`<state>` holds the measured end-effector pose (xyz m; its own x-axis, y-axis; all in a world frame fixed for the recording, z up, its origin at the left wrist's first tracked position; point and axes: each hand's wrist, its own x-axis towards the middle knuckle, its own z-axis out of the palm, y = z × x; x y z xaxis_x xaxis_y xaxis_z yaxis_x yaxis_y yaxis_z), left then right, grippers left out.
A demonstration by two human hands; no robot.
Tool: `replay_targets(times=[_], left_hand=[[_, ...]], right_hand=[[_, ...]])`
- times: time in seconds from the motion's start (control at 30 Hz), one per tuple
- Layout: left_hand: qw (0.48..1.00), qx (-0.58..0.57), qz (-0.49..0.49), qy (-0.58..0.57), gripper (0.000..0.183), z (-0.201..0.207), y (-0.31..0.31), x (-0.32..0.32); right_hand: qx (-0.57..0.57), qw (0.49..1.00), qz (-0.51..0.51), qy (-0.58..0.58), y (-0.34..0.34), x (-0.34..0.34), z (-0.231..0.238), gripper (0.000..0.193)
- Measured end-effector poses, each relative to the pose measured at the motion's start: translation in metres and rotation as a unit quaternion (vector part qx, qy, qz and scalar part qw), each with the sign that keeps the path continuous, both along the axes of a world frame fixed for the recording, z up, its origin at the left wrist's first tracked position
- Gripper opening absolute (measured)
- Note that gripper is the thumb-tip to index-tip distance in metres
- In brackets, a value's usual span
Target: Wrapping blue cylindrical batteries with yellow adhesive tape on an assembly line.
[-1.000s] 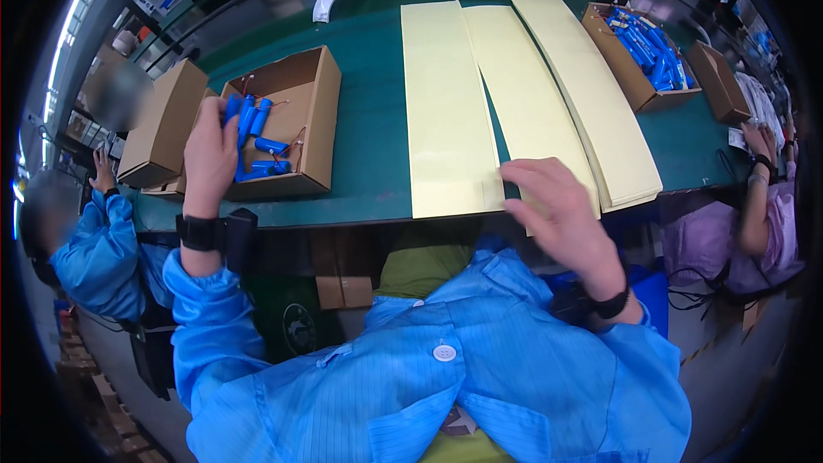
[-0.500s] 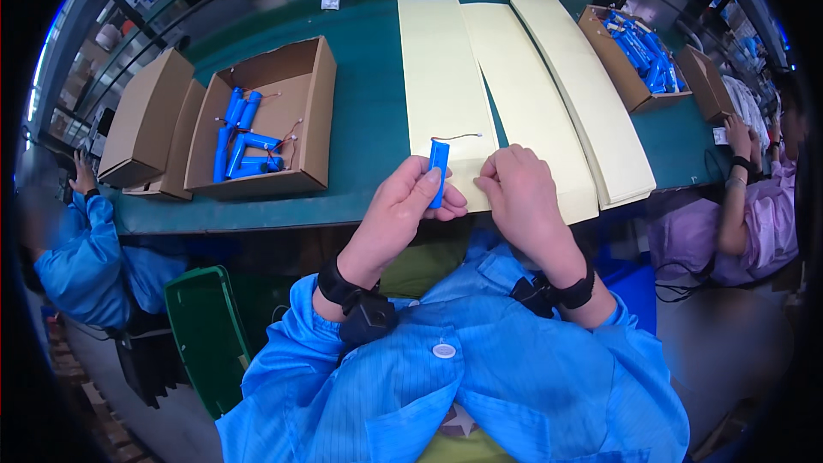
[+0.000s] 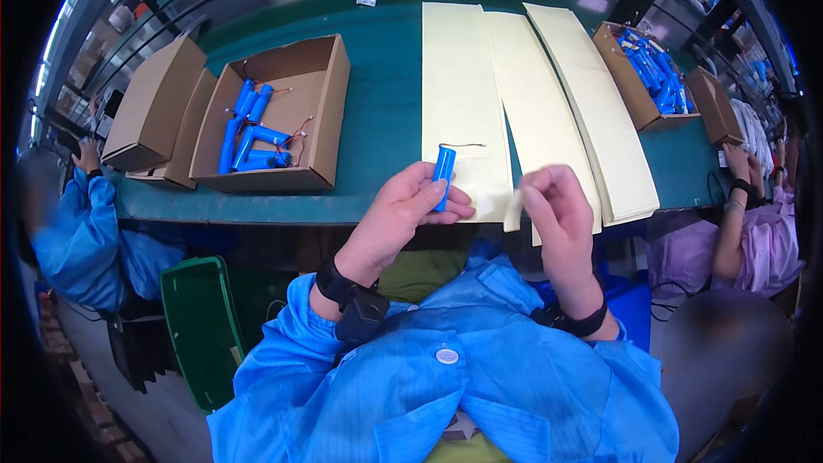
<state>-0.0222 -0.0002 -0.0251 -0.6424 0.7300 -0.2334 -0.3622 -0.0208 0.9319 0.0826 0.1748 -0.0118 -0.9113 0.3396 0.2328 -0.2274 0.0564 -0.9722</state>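
Note:
My left hand holds a blue cylindrical battery upright between thumb and fingers, with a thin wire and small white connector trailing from its top. To its right, my right hand pinches a short pale-yellow strip that hangs from the fingertips, apart from the battery. Behind both hands lie long pale-yellow sheets, side by side on the green table. The sheets' near ends are partly hidden by my right hand.
An open cardboard box with several blue batteries stands at left, beside stacked closed boxes. Another box of batteries stands at far right. A green bin is below the table. Co-workers sit on either side, one in a blue sleeve.
My right hand has lifted off the sheets' near edge and turned upward, now with a pale strip in its fingers. The left hand still holds the battery. The whole view has shifted slightly.

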Motion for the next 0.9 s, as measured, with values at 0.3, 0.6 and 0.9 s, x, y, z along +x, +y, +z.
replay_targets(times=[0.3,0.6,0.9], left_hand=[[0.993,0.082,-0.024,-0.079,0.037,-0.004,-0.006,-0.008],[0.984,0.13,-0.041,-0.115,0.038,-0.008,-0.01,-0.013],[0.985,0.129,-0.045,-0.104,0.038,-0.006,-0.009,-0.009]], right_hand=[[-0.154,0.986,0.01,-0.069,-0.027,-0.045,-0.015,0.01],[-0.12,0.99,-0.011,-0.075,-0.037,-0.049,-0.019,0.009],[-0.123,0.988,-0.038,-0.086,-0.041,-0.049,-0.017,0.008]])
